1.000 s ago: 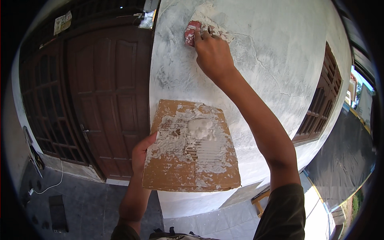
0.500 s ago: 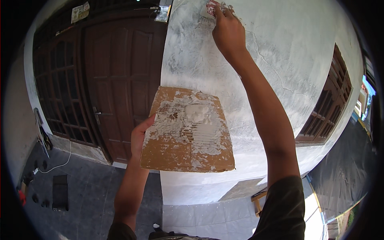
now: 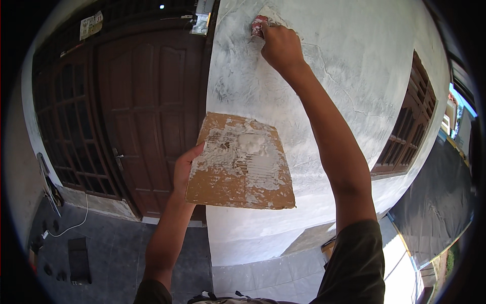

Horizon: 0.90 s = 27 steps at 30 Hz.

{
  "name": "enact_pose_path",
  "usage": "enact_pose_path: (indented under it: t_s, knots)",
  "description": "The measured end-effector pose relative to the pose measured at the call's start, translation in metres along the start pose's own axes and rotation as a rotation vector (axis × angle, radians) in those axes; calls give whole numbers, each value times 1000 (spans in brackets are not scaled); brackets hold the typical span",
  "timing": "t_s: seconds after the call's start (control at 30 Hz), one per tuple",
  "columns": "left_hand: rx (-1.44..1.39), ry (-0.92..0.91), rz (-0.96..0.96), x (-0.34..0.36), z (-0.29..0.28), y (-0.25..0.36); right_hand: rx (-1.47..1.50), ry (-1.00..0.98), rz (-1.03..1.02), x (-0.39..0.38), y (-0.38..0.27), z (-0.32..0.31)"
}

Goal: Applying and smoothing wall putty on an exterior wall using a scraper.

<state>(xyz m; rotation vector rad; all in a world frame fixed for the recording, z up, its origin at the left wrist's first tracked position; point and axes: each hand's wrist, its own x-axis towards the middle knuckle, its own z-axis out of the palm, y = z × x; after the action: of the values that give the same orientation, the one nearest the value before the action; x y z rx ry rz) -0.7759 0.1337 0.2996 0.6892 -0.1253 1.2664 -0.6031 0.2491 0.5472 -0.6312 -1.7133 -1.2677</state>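
A patchy white plastered wall dominates, with a brown panelled door to its left. In front of the wall is a paste-smeared cardboard sheet; the left hand grips its left edge, thumb on top, fingers hidden. Higher up, the right hand has its grip closed on a red scraper, apparently against the wall. A white paste mound sits on the cardboard sheet's upper half. Spreading well likely calls for even pressure, a shallow angle and thin, overlapping strokes.
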Motion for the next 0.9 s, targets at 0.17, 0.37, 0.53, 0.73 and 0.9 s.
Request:
enact_pose_path:
  t_s: [0.17,0.37,0.53,0.73,0.9]
  knots:
    - [-66,-60,-31,-5,-16,33,-14,-86,-2,1,-40,15]
    - [-83,-66,-27,-10,-23,41,6,-150,6,-31,-77,20]
    - [-47,-39,-22,-19,-22,42,131,16,54,-48,-89,7]
    - [-52,2,-31,-25,-19,35,44,179,136,6,-36,-8]
    - [-87,-72,-34,-23,-16,38,-6,9,188,14,-36,1]
